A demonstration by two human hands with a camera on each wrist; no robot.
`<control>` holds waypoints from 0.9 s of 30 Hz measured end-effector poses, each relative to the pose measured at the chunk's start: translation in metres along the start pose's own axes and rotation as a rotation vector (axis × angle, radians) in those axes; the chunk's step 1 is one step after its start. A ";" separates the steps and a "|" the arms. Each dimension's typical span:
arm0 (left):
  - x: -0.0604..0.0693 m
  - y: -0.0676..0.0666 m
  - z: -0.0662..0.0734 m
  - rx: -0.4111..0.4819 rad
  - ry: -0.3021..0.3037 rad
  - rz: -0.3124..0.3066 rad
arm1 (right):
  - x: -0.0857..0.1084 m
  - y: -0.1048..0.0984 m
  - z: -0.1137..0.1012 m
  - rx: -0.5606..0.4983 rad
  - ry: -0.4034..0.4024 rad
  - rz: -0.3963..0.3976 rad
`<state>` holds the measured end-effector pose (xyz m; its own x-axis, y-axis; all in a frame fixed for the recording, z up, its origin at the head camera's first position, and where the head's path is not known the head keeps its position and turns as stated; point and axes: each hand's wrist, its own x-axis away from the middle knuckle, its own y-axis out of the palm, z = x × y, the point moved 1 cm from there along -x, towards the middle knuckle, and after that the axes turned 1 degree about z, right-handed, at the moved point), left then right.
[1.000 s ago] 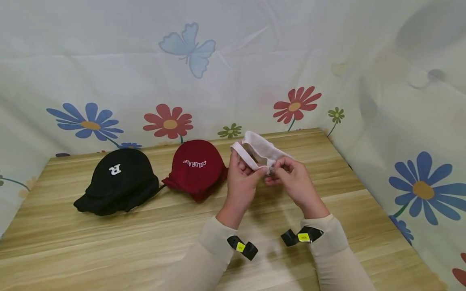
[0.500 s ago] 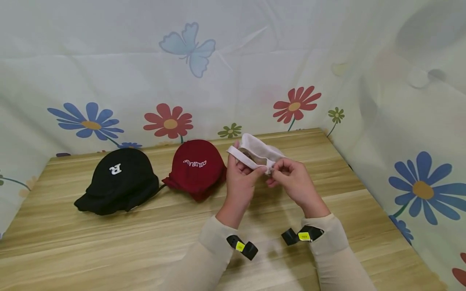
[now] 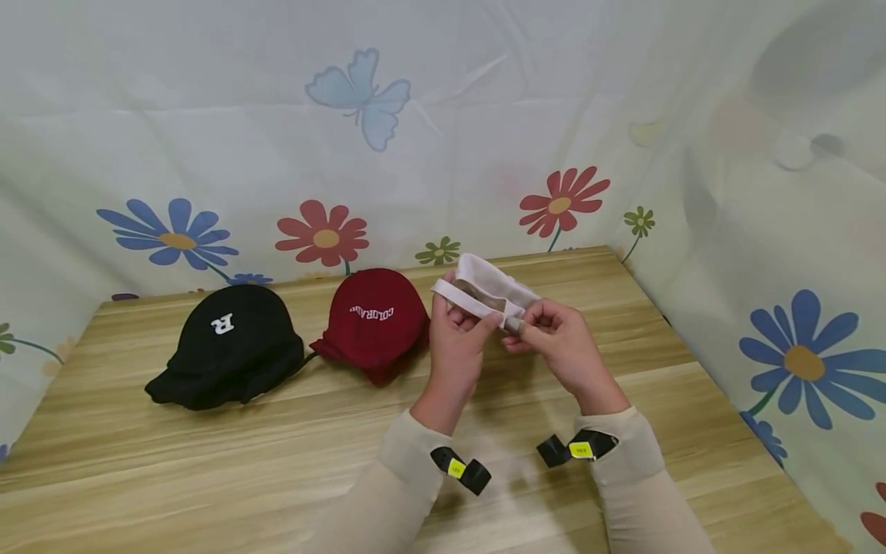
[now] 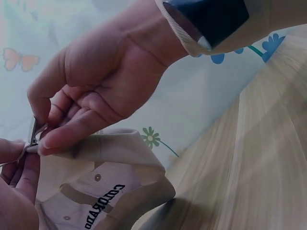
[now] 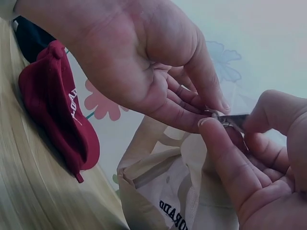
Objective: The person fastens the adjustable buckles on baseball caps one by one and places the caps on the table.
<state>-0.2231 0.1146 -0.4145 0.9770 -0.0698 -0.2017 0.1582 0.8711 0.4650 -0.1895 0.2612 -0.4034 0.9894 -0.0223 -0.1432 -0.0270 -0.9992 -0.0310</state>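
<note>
A pale pinkish-white cap [image 3: 498, 281] is held off the table with its opening partly in view. Dark COLORADO lettering [image 4: 103, 206] shows on the cap in the left wrist view. My left hand [image 3: 457, 350] holds the cap's back strap [image 3: 464, 298], thumb near the strap's metal buckle [image 3: 512, 324]. Beside it, my right hand [image 3: 561, 346] pinches the strap at the buckle's other side. Close up, the buckle [image 5: 232, 120] sits between the fingertips of both hands. Fingers hide part of the buckle and the strap end.
A dark red cap [image 3: 377, 327] with white lettering lies left of my hands on the wooden table [image 3: 277, 477]. Further left lies a black cap [image 3: 228, 350] with a white letter R. A flower-printed curtain [image 3: 443, 154] stands behind and at the sides.
The pale cap has tipped and come down slightly, and its strap now lies lower. More of the metal buckle shows between the fingers. Both hands have kept their hold.
</note>
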 end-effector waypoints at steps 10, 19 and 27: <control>-0.001 -0.001 -0.001 0.044 -0.020 0.028 | 0.000 0.001 0.001 0.013 -0.003 0.019; 0.000 0.001 -0.001 0.220 0.006 0.032 | -0.001 0.001 -0.001 -0.008 -0.034 0.031; 0.000 0.000 -0.002 0.168 -0.009 0.055 | 0.001 0.002 -0.003 -0.023 -0.021 0.023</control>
<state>-0.2239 0.1159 -0.4165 0.9860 -0.0292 -0.1642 0.1251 0.7804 0.6126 -0.1879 0.2588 -0.4005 0.9854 -0.0445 -0.1643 -0.0460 -0.9989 -0.0049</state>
